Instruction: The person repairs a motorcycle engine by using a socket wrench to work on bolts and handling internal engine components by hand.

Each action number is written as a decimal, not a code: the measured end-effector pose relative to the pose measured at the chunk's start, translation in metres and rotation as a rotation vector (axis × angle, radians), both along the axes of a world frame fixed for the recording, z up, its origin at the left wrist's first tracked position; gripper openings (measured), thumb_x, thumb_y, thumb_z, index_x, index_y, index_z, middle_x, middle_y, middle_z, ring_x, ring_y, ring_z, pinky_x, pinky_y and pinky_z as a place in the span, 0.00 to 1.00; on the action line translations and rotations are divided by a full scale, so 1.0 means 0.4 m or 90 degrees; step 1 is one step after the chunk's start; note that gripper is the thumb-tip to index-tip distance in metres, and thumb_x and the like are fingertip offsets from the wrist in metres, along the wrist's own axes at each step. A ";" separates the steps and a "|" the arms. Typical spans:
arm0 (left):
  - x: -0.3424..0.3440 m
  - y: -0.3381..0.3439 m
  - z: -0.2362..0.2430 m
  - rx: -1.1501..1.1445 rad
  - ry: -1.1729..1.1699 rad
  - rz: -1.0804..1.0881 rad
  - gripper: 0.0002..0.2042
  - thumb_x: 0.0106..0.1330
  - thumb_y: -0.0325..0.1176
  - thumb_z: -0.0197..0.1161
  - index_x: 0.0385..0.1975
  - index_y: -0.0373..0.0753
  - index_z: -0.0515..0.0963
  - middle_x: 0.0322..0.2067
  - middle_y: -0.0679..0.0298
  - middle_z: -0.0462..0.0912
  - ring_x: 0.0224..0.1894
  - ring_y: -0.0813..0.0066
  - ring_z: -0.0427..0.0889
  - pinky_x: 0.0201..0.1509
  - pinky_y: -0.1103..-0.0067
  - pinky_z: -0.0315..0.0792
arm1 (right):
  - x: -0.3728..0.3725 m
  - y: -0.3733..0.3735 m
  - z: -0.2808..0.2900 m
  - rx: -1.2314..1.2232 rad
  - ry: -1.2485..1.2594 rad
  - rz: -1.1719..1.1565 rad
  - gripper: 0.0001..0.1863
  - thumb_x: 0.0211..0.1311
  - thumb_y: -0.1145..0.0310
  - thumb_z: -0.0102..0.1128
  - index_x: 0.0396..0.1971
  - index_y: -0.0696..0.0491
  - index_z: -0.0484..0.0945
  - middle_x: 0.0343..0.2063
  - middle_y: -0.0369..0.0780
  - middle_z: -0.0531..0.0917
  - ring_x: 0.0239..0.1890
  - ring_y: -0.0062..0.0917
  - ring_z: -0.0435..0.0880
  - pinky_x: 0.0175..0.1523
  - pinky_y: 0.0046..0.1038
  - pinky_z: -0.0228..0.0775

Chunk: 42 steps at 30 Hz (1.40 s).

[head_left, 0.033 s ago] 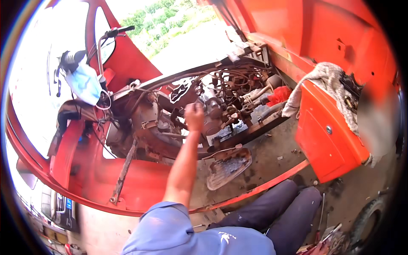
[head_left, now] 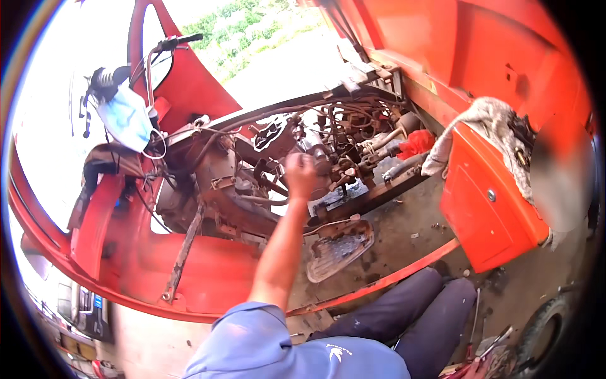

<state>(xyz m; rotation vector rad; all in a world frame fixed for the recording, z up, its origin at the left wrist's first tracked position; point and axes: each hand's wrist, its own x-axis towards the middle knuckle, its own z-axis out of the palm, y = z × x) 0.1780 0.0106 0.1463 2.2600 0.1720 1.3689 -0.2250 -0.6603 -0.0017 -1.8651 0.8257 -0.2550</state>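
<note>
Right hand (head_left: 478,369) low at edge of view, by metal-tipped tool (head_left: 504,336); whether gripping, cannot tell. Left arm stretched across red cab edge (head_left: 404,265), presumably because exposed engine (head_left: 320,163) sits deep; left hand (head_left: 302,170) over it, fingers seemingly curled, contents hidden. Cloth (head_left: 486,114) draped on red box (head_left: 489,208), likely for handiness. Farther, blue mask (head_left: 123,120) hangs by handlebar (head_left: 169,44), probably kept clear of grease.

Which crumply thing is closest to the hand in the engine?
The red bundle, tucked among the engine parts near the left hand. The blue mask hangs far left; the grey cloth drapes over the red box.
</note>
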 end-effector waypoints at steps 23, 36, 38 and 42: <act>-0.025 0.286 0.172 -0.407 0.050 -0.006 0.17 0.73 0.42 0.60 0.50 0.33 0.74 0.31 0.60 0.79 0.30 0.69 0.77 0.34 0.72 0.69 | 0.728 1.048 0.169 0.310 -0.083 0.831 0.35 0.66 0.68 0.63 0.71 0.55 0.62 0.42 0.45 0.85 0.38 0.25 0.85 0.46 0.29 0.78; 0.139 0.701 0.186 0.094 0.303 0.224 0.15 0.72 0.38 0.58 0.40 0.29 0.81 0.38 0.39 0.84 0.47 0.39 0.82 0.49 0.58 0.74 | 0.755 0.934 0.053 -0.089 -0.125 0.822 0.22 0.63 0.67 0.62 0.56 0.57 0.76 0.42 0.52 0.85 0.45 0.46 0.85 0.50 0.41 0.77; 0.156 0.692 0.189 0.060 0.337 0.205 0.14 0.71 0.37 0.58 0.39 0.29 0.81 0.37 0.39 0.84 0.45 0.39 0.83 0.48 0.58 0.74 | 0.749 0.933 0.041 -0.119 -0.121 0.827 0.22 0.63 0.65 0.62 0.56 0.56 0.77 0.43 0.52 0.85 0.46 0.48 0.84 0.51 0.44 0.77; 0.163 0.716 0.189 0.046 0.360 0.179 0.13 0.70 0.35 0.57 0.40 0.31 0.82 0.38 0.40 0.84 0.44 0.41 0.83 0.48 0.58 0.74 | 0.765 0.937 0.057 -0.109 -0.100 0.812 0.22 0.63 0.65 0.62 0.55 0.57 0.77 0.44 0.52 0.84 0.46 0.49 0.84 0.52 0.45 0.77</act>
